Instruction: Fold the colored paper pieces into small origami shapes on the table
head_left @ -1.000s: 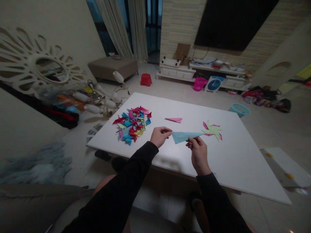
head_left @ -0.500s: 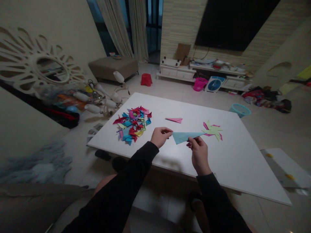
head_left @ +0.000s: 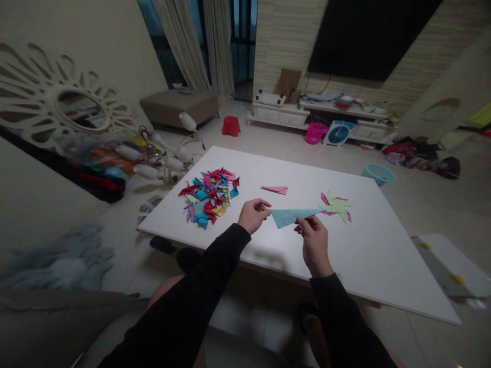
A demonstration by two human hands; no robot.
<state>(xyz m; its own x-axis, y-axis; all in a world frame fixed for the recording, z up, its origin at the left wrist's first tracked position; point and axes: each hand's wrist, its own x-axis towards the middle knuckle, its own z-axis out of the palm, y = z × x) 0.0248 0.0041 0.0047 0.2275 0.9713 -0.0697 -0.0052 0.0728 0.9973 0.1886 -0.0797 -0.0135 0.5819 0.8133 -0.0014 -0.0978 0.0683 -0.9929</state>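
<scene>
A folded light-blue sheet of paper (head_left: 284, 216), long and pointed towards the right, is held above the table. My right hand (head_left: 315, 243) pinches its lower edge between thumb and fingers. At the paper's left corner is my left hand (head_left: 253, 215), its thumb against the corner and its index finger slightly raised. Beyond the hands lies a narrow folded pink paper (head_left: 276, 190). To the right rests a pinwheel-like star (head_left: 336, 206) of green and pink folded paper; the blue tip overlaps its left side in view. A heap of colourful folded paper cranes (head_left: 210, 197) lies at the left.
The white table (head_left: 368, 255) carries all the paper pieces. Around it on the floor are a lamp with several white shades (head_left: 169, 163), a red stool (head_left: 230, 125), a pink basket (head_left: 316, 133), a light-blue basket (head_left: 379, 174) and a white board (head_left: 452, 263).
My left index finger has lifted slightly from the thumb at the paper's corner. My right hand and the blue paper have stayed almost still.
</scene>
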